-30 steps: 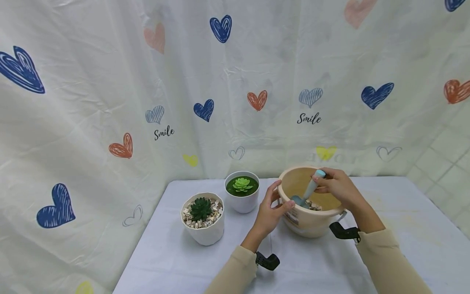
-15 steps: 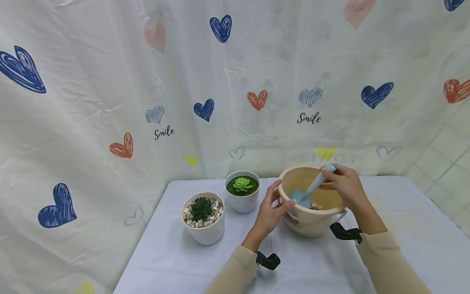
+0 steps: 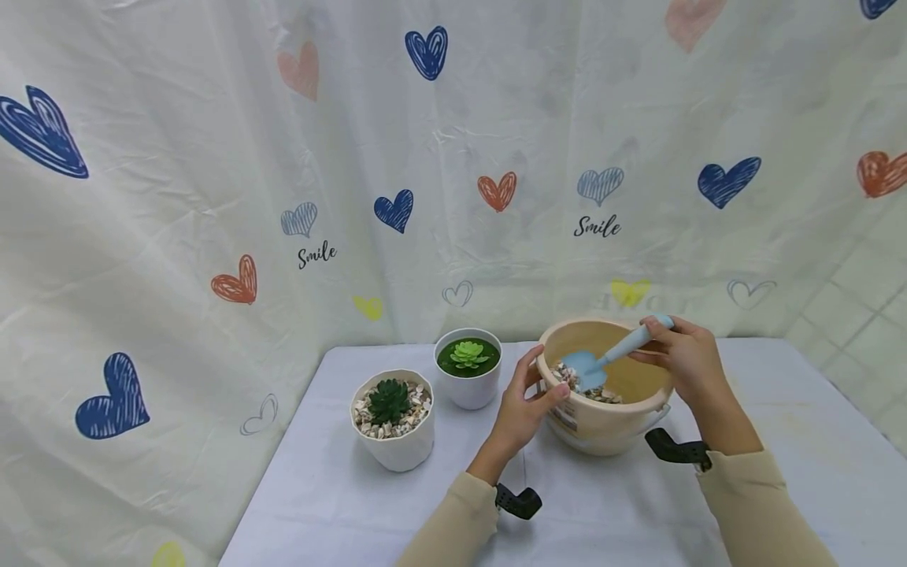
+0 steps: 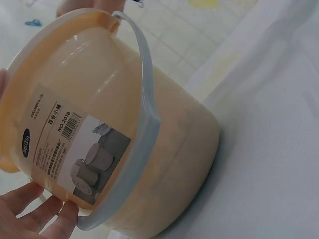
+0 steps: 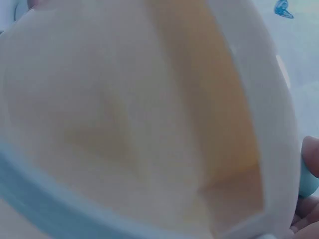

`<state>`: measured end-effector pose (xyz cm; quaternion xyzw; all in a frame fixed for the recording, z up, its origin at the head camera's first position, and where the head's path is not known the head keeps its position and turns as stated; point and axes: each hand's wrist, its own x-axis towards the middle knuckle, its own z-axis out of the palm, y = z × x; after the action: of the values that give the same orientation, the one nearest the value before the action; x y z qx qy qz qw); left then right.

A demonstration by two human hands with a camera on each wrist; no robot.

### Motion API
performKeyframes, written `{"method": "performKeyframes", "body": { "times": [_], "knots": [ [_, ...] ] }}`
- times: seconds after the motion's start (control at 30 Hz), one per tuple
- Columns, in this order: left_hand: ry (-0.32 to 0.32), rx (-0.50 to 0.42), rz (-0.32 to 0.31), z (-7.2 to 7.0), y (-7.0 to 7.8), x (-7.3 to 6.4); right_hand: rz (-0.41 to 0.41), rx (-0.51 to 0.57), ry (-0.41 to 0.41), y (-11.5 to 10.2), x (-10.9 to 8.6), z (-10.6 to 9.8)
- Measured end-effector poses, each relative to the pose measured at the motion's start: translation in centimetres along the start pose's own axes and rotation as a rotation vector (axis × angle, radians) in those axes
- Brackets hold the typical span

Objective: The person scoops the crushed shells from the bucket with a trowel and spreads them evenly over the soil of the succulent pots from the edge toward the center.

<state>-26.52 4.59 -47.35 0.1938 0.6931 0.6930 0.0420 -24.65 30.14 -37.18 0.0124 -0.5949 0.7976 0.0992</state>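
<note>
A cream plastic bucket (image 3: 602,431) with a blue-grey bail handle (image 4: 144,124) stands on the table, pebbles (image 3: 602,396) inside it. My left hand (image 3: 520,409) holds its rim at the left, thumb toward the front. In the left wrist view, fingers (image 4: 62,219) touch the bucket's wall just below the rim. Over the right side of the opening, my right hand (image 3: 690,362) grips a light-blue toy shovel (image 3: 627,346) by its handle. The shovel's blade lies inside the bucket among pebbles. Bucket wall fills the right wrist view, with the shovel's handle (image 5: 308,183) partly showing.
Left of the bucket stands a white pot (image 3: 398,457) with a dark green succulent (image 3: 388,402) and pebbles. Behind it, a smaller white pot (image 3: 471,394) holds a light green succulent (image 3: 468,354). A heart-printed curtain (image 3: 453,252) hangs behind the white-covered table (image 3: 319,504).
My right hand has moved right and tilted the shovel from steep to flatter. Its blade has lifted, and more pebbles show around it. The left hand stays on the rim.
</note>
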Motion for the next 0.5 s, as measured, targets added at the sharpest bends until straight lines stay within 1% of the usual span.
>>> {"method": "performKeyframes", "body": {
  "times": [0.1, 0.23, 0.5],
  "knots": [
    [-0.002, -0.005, -0.002, 0.0, 0.0, 0.0, 0.012, 0.04, 0.027, 0.0, 0.0, -0.4],
    [-0.005, -0.023, -0.009, 0.0, 0.1, 0.0, 0.018, 0.067, 0.056, 0.0, 0.0, -0.9],
    [-0.003, -0.018, -0.017, 0.0, 0.3, 0.0, 0.032, 0.175, 0.047, -0.2, -0.4, -1.8]
  ]
}}
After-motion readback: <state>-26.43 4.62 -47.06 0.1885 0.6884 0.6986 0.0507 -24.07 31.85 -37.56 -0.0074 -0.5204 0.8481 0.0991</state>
